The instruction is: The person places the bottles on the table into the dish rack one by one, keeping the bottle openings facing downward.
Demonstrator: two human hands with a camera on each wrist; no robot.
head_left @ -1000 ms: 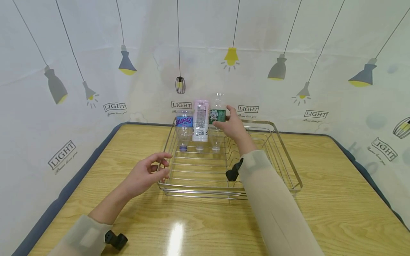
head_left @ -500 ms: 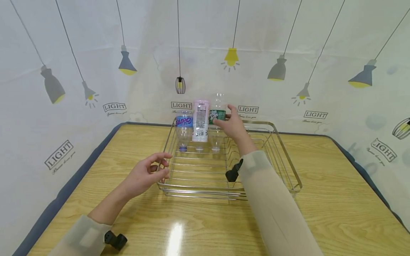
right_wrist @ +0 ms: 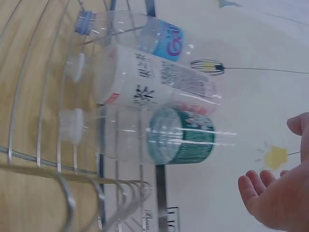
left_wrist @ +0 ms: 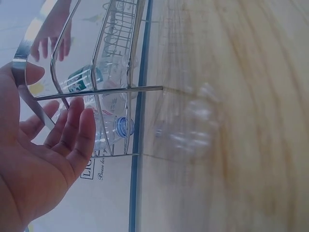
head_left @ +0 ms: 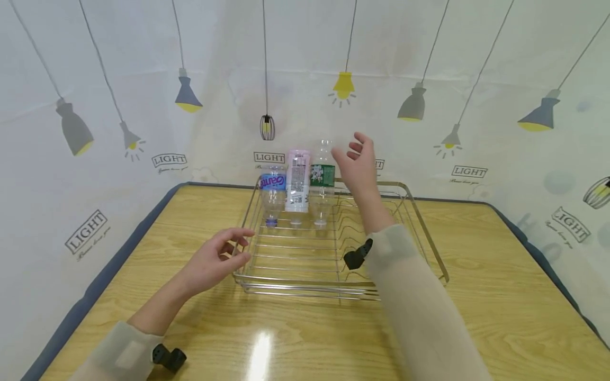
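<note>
Three plastic bottles lean upside down, caps low, in the back left of a wire dish rack point(head_left: 295, 290). One is clear with a blue and purple label point(head_left: 273, 182), the middle one pink and white point(head_left: 297, 182), the third clear with a green label point(head_left: 322, 175). My right hand point(head_left: 357, 164) is raised just right of the green-label bottle, holding nothing; in the right wrist view its loosely bent fingers point(right_wrist: 256, 186) are apart from the bottles. At the rack's left front corner, my left hand point(head_left: 214, 259) stays with relaxed fingers point(left_wrist: 72, 128) around the metal rim point(left_wrist: 21, 58).
The rack stands on a wood-grain table point(head_left: 295, 338). Wavy wire dividers point(head_left: 350, 227) run down its middle. Behind and at the sides hangs a pale cloth point(head_left: 305, 63) printed with lamps. Black wrist cameras point(head_left: 357, 258) are on both sleeves.
My right hand has let go of the green-label bottle and moved up and right. The bottle stays leaning in the rack. My left hand has hardly moved.
</note>
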